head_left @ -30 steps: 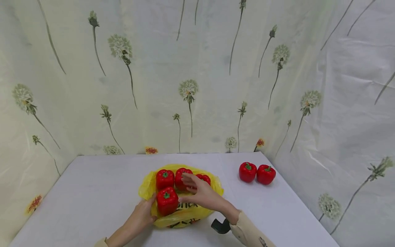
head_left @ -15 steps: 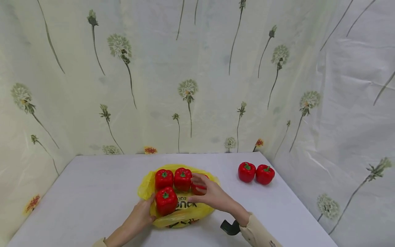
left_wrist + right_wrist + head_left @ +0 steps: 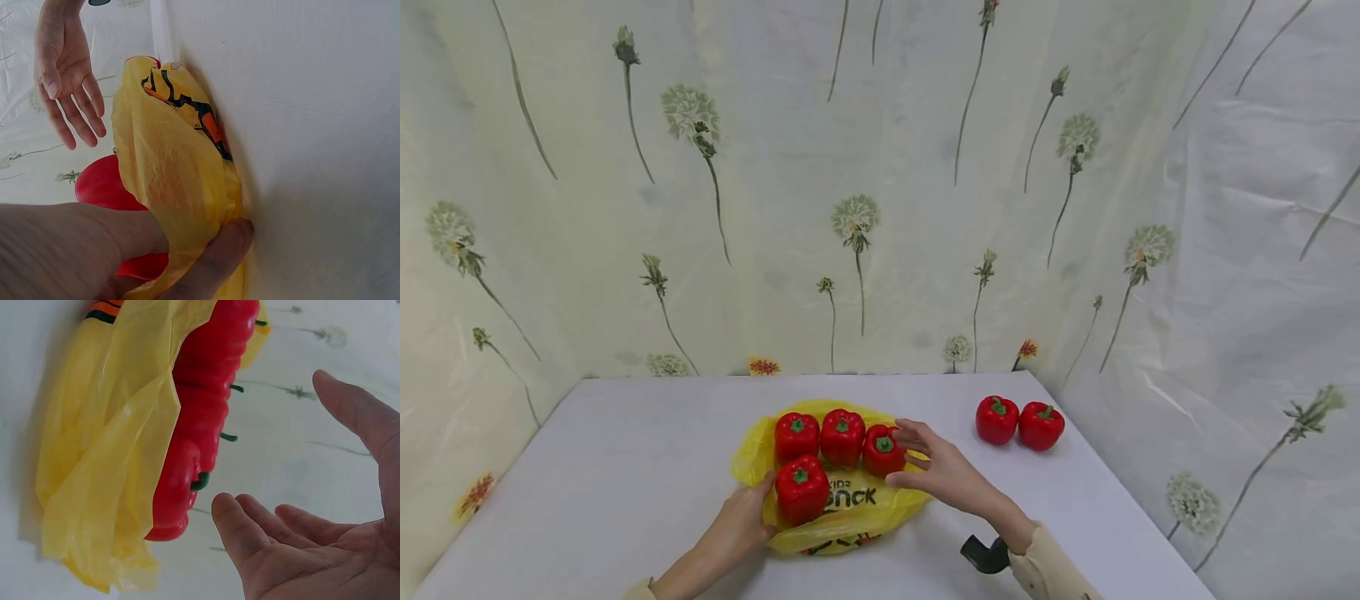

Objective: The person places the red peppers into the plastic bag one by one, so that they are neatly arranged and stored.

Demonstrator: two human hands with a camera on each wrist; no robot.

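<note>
A yellow plastic bag (image 3: 865, 527) with dark lettering lies spread on the table, its rim folded low. Several red bell peppers sit in it: a row of three along the back, ending with the right one (image 3: 883, 450), and one (image 3: 802, 490) at the front left. My left hand (image 3: 741, 518) grips the bag's left rim, with bag film between its digits in the left wrist view; the front pepper is right beside it. Over the bag's right edge my right hand (image 3: 946, 471) is held with fingers spread and nothing in it, apart from the peppers in the right wrist view (image 3: 312, 550).
Two more red bell peppers, a left one (image 3: 997, 419) and a right one (image 3: 1041, 426), stand side by side at the table's back right. A black curved piece (image 3: 985, 554) sits at my right wrist. A flower-print curtain (image 3: 895, 208) hangs behind the white table (image 3: 625, 467).
My right hand has moved right, away from the peppers in the back row, uncovering the right one. My left hand stays at the bag's left rim.
</note>
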